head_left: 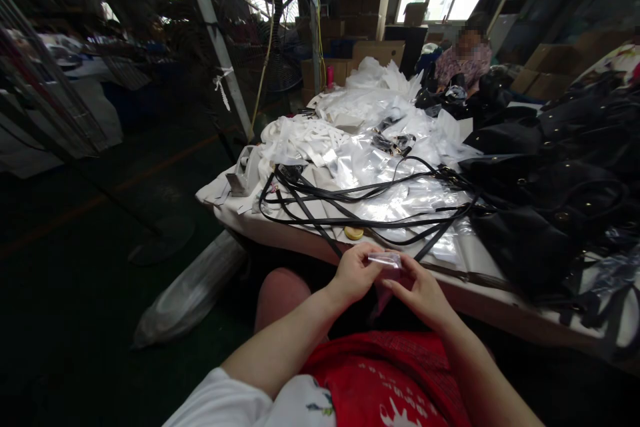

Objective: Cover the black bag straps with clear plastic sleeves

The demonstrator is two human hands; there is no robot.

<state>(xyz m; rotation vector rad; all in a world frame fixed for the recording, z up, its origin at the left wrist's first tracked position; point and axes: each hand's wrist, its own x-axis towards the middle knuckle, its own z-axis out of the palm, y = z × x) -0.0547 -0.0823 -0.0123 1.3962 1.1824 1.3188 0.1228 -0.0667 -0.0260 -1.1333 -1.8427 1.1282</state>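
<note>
Above my lap, close to the table's front edge, my left hand (356, 272) and my right hand (417, 290) both grip a small clear plastic bag (386, 258). The bag's upper edge catches the light between my fingers, and its lower part hangs down towards my red apron. Just beyond my hands, long black straps (345, 220) lie looped across the table. A round yellow object (353, 233) rests by the edge, near my left hand. Flat clear plastic bags (400, 203) are spread under and behind the straps.
Black handbags (545, 213) are piled along the table's right side. White strips (305, 137) and a grey tape dispenser (244, 172) occupy its left end. Another person (463, 60) sits across the table. A metal pole (215, 40), a large fan (280, 27) and cardboard boxes (377, 52) stand behind.
</note>
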